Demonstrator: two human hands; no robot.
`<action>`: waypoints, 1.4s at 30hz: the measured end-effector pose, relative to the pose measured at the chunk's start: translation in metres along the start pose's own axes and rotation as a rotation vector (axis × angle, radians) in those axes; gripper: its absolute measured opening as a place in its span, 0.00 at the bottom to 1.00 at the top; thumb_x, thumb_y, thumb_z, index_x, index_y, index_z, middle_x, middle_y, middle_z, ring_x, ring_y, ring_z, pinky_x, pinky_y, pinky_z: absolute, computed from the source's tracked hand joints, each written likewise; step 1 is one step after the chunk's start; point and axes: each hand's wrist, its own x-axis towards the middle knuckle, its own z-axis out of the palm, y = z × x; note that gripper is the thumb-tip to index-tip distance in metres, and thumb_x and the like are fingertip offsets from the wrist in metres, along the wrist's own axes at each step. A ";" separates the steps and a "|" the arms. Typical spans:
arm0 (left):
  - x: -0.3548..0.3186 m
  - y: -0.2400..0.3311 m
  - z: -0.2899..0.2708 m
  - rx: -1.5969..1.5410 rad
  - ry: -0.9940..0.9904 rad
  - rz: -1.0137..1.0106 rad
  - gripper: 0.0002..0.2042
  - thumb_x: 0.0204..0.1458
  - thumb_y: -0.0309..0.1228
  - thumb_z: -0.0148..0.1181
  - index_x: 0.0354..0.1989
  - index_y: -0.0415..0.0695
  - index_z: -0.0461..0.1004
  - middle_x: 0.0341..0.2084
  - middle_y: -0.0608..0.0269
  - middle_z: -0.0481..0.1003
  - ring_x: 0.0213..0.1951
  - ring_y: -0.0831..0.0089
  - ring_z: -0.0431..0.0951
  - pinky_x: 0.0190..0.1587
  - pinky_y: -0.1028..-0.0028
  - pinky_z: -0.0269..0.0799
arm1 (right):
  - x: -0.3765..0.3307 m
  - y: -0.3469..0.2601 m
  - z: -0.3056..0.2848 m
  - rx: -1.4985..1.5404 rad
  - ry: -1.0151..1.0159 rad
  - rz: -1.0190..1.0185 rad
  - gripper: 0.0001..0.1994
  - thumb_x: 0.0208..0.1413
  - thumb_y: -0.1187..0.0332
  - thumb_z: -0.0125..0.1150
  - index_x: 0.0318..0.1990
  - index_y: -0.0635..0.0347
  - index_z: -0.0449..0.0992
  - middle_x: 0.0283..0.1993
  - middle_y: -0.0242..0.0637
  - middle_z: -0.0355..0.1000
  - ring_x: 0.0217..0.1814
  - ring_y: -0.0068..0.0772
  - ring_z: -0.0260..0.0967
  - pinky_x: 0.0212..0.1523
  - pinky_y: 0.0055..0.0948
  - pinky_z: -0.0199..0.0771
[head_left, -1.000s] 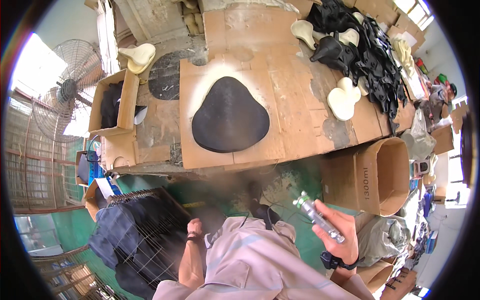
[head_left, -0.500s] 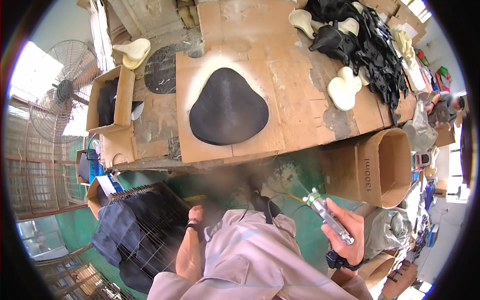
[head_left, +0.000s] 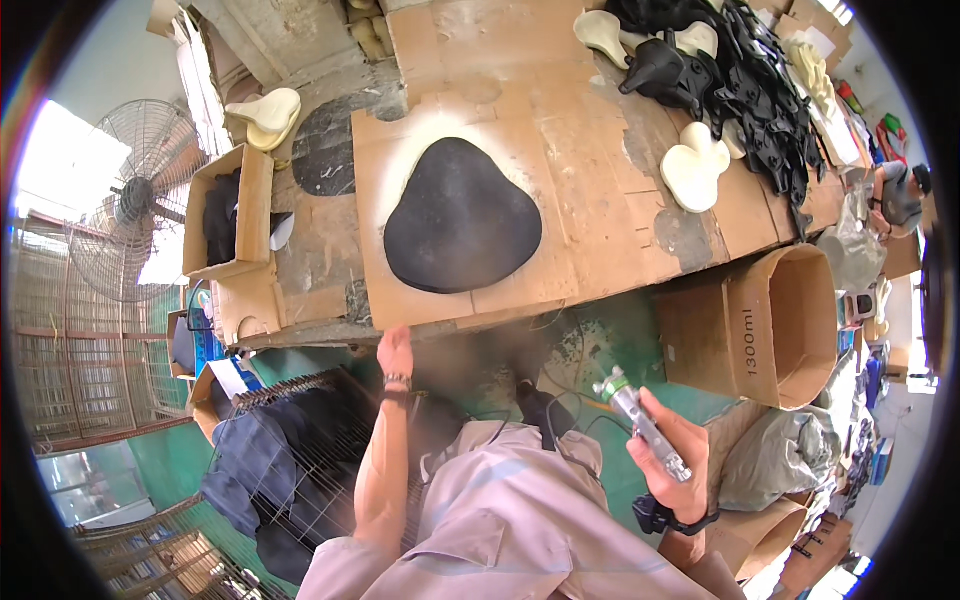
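Observation:
A black, rounded-triangular seat cover [head_left: 462, 215] lies flat on a cardboard sheet [head_left: 375, 285] at the middle of the bench, with pale overspray around its top. My right hand [head_left: 672, 440] is wrapped round a silver spray gun [head_left: 640, 420] with a green ring, below the bench edge and pointing up and left. A thin hose hangs near it. At the bench's front edge, my left hand [head_left: 396, 352] is closed by the sheet's lower left corner. Its fingertips are hidden, so I cannot tell whether it grips anything.
Cream foam saddle pads [head_left: 694, 168] and a heap of black saddle covers [head_left: 765, 110] lie at the bench's right. A small carton [head_left: 255, 215] stands left, near a large fan [head_left: 135, 200]. Below are a big open carton [head_left: 705, 330] and a wire rack [head_left: 335, 450]. Another person [head_left: 902, 200] sits far right.
My left hand has risen from beside the wire rack to the bench's front edge. My right hand has shifted slightly left with the spray gun. The black cover lies still on its sheet.

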 end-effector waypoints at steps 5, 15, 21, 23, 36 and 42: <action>0.053 0.087 0.053 0.167 0.178 0.227 0.15 0.49 0.27 0.68 0.47 0.45 0.79 0.38 0.56 0.78 0.42 0.64 0.79 0.49 0.66 0.75 | -0.013 0.008 -0.022 -0.050 0.064 0.015 0.29 0.46 0.80 0.69 0.60 0.67 0.74 0.37 0.49 0.78 0.34 0.43 0.78 0.37 0.30 0.75; 0.067 0.152 0.078 0.657 0.198 0.159 0.19 0.42 0.26 0.71 0.46 0.48 0.76 0.39 0.54 0.73 0.44 0.58 0.78 0.45 0.59 0.77 | -0.021 0.023 -0.026 -0.056 0.113 0.026 0.27 0.50 0.77 0.69 0.61 0.67 0.74 0.35 0.46 0.78 0.31 0.39 0.75 0.34 0.30 0.74; 0.136 0.103 0.083 -1.089 0.083 -0.623 0.10 0.49 0.17 0.60 0.41 0.35 0.74 0.40 0.50 0.76 0.40 0.58 0.80 0.47 0.55 0.82 | -0.006 0.030 -0.010 0.012 0.089 -0.034 0.26 0.51 0.79 0.69 0.60 0.67 0.74 0.35 0.46 0.78 0.31 0.39 0.76 0.35 0.30 0.74; 0.130 0.137 0.093 -1.254 -0.119 -0.611 0.09 0.49 0.19 0.59 0.40 0.36 0.75 0.37 0.53 0.78 0.40 0.58 0.80 0.49 0.56 0.80 | 0.000 0.032 -0.004 0.010 0.081 -0.058 0.27 0.51 0.79 0.69 0.61 0.67 0.74 0.35 0.46 0.78 0.31 0.39 0.75 0.35 0.30 0.74; -0.052 0.304 -0.147 -1.732 -0.281 0.161 0.19 0.48 0.30 0.52 0.45 0.28 0.77 0.45 0.43 0.81 0.51 0.47 0.81 0.61 0.52 0.73 | 0.048 -0.007 0.048 -0.047 -0.299 -0.250 0.25 0.50 0.79 0.67 0.59 0.68 0.75 0.37 0.44 0.80 0.35 0.38 0.79 0.40 0.29 0.77; -0.219 0.247 -0.242 -1.939 -0.023 0.343 0.19 0.49 0.32 0.50 0.42 0.31 0.79 0.42 0.46 0.82 0.44 0.51 0.83 0.55 0.57 0.76 | 0.042 -0.039 0.070 -0.026 -0.597 -0.370 0.26 0.52 0.76 0.64 0.61 0.71 0.73 0.32 0.35 0.75 0.31 0.22 0.68 0.36 0.24 0.71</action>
